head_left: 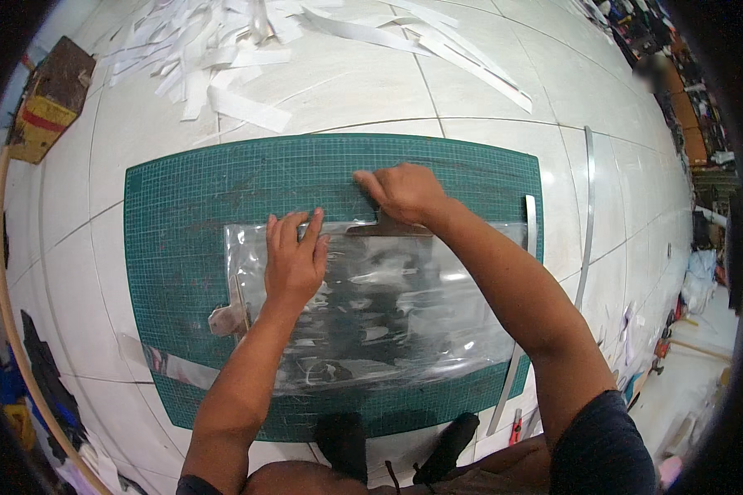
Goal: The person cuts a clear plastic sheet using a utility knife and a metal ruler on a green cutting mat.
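A clear plastic sheet (371,305) lies on a green gridded cutting mat (182,214). My left hand (295,256) presses on the sheet near its far left edge, fingers stretched out and holding nothing. To its right, my right hand (404,194) is closed round the handle of a scraper (388,230). The scraper's wide dark blade rests along the sheet's far edge; most of its handle is hidden by my fingers. A flat metal tool (225,320) lies at the sheet's left edge, partly behind my left forearm.
White strips (223,49) are piled on the tiled floor beyond the mat. A metal strip (588,206) lies right of the mat, and a red utility knife (516,429) near its lower right corner. A brown and yellow box (54,103) stands at the far left.
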`<state>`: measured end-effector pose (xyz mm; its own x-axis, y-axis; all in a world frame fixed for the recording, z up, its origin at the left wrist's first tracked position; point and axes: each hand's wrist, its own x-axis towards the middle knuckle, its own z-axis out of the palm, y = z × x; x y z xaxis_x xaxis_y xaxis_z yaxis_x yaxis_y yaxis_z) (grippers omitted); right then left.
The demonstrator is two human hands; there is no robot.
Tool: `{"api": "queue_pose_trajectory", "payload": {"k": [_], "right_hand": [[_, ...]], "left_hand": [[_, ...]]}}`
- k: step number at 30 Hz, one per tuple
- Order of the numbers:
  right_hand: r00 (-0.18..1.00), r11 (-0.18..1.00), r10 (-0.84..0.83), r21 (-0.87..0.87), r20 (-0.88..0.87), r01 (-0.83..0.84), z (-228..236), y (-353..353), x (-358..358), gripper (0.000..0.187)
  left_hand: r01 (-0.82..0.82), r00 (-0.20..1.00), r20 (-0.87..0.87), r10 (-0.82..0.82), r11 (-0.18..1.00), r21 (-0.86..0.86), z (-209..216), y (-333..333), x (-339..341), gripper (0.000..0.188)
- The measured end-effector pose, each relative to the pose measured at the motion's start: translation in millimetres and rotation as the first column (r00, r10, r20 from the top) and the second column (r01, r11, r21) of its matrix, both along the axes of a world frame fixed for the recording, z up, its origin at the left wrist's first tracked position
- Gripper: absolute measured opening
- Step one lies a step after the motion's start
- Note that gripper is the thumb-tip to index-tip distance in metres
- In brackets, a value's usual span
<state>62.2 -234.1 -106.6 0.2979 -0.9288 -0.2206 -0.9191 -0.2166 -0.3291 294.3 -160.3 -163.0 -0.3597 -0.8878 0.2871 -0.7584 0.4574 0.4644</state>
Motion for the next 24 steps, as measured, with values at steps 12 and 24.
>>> {"api": "queue_pose_trajectory", "payload": {"k": [12, 24], "right_hand": [[0.973, 0.987, -0.153, -0.064, -0.171, 0.144, 104.9, 158.5, -174.6, 0.029], [0.419, 0.402, -0.908, 0.336, 0.024, 0.852, 45.4, 595.6, -148.7, 0.044]], "left_hand": [[0.068, 0.994, 0.082, -0.076, 0.992, 0.106, 8.5, -22.1, 6.1, 0.032], [0.231, 0.9, 0.363, -0.243, 0.97, 0.076, 50.7, -39.4, -17.2, 0.04]]}}
